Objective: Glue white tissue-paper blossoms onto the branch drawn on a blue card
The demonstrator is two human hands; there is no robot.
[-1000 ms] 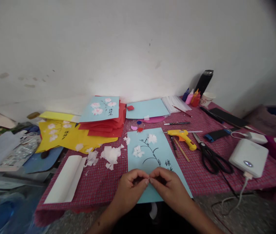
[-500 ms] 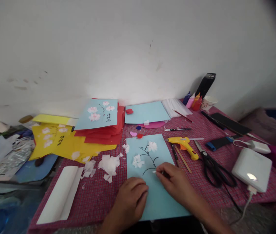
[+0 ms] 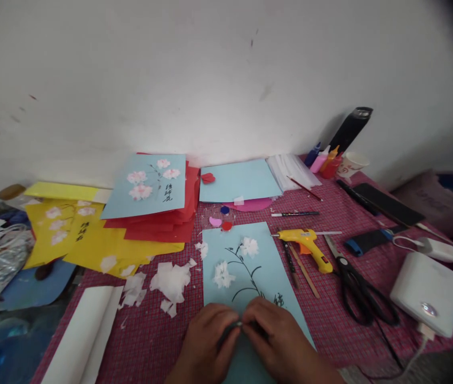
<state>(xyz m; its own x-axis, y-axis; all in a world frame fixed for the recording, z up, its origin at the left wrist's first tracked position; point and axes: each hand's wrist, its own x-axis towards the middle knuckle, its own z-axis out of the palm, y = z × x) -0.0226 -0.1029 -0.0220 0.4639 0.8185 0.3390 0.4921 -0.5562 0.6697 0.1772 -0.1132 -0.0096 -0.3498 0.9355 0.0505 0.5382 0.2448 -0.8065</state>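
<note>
Over the lower part of a blue paper sheet (image 3: pixel 217 240), my left hand (image 3: pixel 209 336) and my right hand (image 3: pixel 277 335) meet fingertip to fingertip. Both are closed in a pinch. A tiny pale bit (image 3: pixel 239 324), apparently white paper, shows between the fingertips; most of it is hidden. On the sheet is a drawn black branch (image 3: pixel 246 265) with two white paper flowers, one on the left (image 3: pixel 223 274) and one higher up (image 3: pixel 249 246). Black handwritten characters (image 3: pixel 278 300) show just above my right hand.
Torn white paper (image 3: pixel 171 281) lies left of the sheet, near a white paper roll (image 3: pixel 78 336). A yellow glue gun (image 3: pixel 304 244) and black scissors (image 3: pixel 356 288) lie to the right. Behind are red papers (image 3: pixel 162 231), a finished blue flower card (image 3: pixel 124 194) and paint bottles (image 3: pixel 321 159).
My right hand has drawn back from the branch toward me and met my left hand. My left hand has gone from resting loosely curled to pinching. The head view has shifted slightly.
</note>
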